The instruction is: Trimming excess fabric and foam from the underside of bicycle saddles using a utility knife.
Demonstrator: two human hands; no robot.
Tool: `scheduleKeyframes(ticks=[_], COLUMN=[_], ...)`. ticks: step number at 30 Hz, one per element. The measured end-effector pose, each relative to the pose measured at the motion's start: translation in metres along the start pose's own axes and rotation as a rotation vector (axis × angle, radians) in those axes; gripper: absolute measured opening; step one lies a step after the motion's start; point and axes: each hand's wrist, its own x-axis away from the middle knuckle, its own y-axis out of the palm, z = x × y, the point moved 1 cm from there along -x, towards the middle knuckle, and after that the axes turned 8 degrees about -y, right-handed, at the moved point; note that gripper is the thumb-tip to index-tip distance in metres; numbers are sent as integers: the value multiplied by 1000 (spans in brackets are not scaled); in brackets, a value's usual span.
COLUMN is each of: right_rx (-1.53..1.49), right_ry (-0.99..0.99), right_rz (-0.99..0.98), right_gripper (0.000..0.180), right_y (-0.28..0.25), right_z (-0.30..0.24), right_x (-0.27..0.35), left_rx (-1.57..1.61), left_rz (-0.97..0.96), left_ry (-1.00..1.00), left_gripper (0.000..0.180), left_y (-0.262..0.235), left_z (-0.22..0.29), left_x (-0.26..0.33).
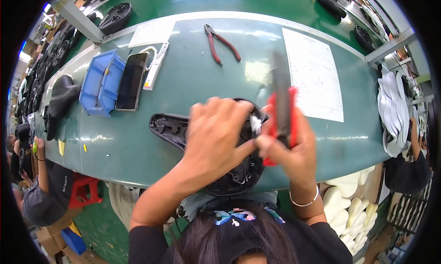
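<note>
A black bicycle saddle (239,174) lies with its ribbed underside up at the table's near edge, its narrow nose pointing left. My left hand (218,133) is closed over the middle of it, fingers bent across the far side and thumb toward the right. My right hand (294,149) grips a red and dark grey hand tool (281,112) at the saddle's right side; motion smears it, so its exact kind is unclear. A small white piece (256,122) shows between the two hands. Both hands hide part of the saddle.
On the green table (183,80) lie red-handled cutting pliers (218,43), a phone (132,82), a blue bin (102,82) and a paper sheet (314,75). Another saddle (62,98) sits left. White pads (395,108) are stacked right; cream foam pads (347,209) lie below. A co-worker (46,190) is at left.
</note>
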Motion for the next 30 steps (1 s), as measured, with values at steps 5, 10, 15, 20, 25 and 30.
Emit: scheduleKeyframes(ticks=[5,10,15,20,25,30], right_rx=[471,1018,1129,978,1015,1250], right_ry=[-204,-378,-141,7,-74,-127], right_rz=[-18,-342,-377,-279,-283,-288], right_gripper=[54,68,61,54,51,55], right_y=[-51,-57,-33,-35,-37,-20], right_z=[21,31,18,9,12,19], right_x=[26,31,63,62,44,31], left_rx=[407,438,1378,1848,390,69], left_rz=[-107,-238,123,-150,-81,188], left_ry=[-278,-191,-701,-368,-23,89], left_gripper=[19,15,20,18,19,19], left_y=[19,21,10,10,-5,13], left_z=[-14,-9,-25,-34,-14,-35], left_x=[-18,-24,-28,-20,-20,-48])
